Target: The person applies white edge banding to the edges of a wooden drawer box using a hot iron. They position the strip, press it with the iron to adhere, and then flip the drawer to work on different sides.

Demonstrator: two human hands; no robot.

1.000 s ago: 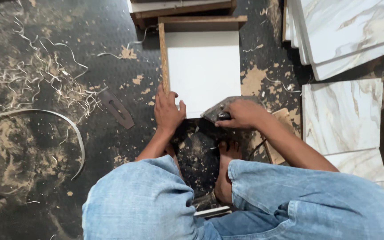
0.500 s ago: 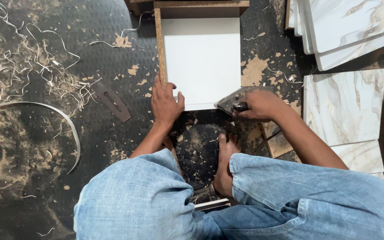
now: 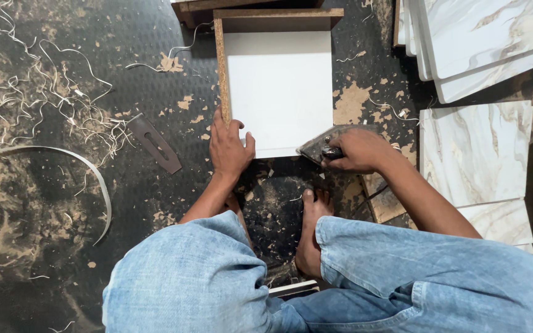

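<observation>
light: we see even, soft brightness | shadows: faint, short beside the white panel (image 3: 277, 92) | glare: none | focus: sharp throughout, slight wide-angle stretch at edges

Single head-worn view, aimed steeply down from above the seated person. Knees in blue jeans (image 3: 340, 277) fill the lower frame at close range. Dark floor (image 3: 44, 246) is seen beyond, white panel (image 3: 279, 86) at upper centre, marbled boards (image 3: 476, 148) at right edge.
</observation>
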